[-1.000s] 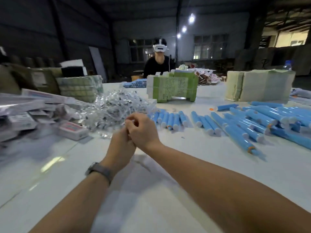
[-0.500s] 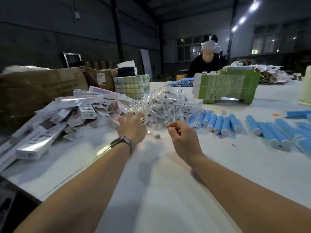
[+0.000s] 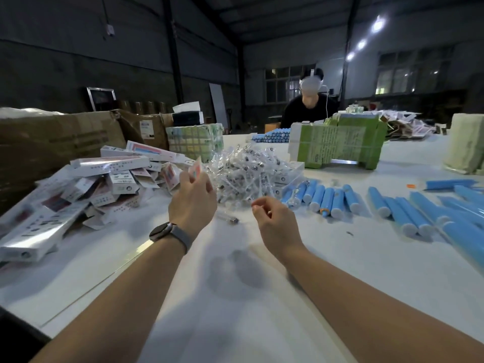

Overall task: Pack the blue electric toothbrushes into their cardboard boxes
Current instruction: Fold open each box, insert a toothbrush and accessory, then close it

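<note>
Left hand: the left hand (image 3: 192, 203) is raised over the near edge of the box pile, fingers pinching a small pink-and-white flat carton (image 3: 196, 170) that stands up above the fingertips. A watch (image 3: 167, 233) sits on that wrist.
Right hand: the right hand (image 3: 275, 218) hovers above the bench (image 3: 235, 297), fingers loosely curled; nothing visible in it, though the fingertips are too small to be sure.
Toothbrushes: blue toothbrush bodies (image 3: 324, 199) lie bare in rows on the bench, to the right of the right hand, running on toward the right edge. None is in either hand.
Boxes: a loose heap of white cardboard boxes (image 3: 110, 166) lies at left, some flat, some made up.
Other stock: a pile of small clear-wrapped parts (image 3: 251, 166) lies between the boxes and the toothbrushes; one stray packet (image 3: 229, 218) lies between the hands. A green carton block (image 3: 337, 142) stands further back, a second person (image 3: 310, 100) behind it.
Progress: early in this cycle, by my reading. A carton is picked; it looks not yet opened up. No brush in it. Many brushes left to pack.
</note>
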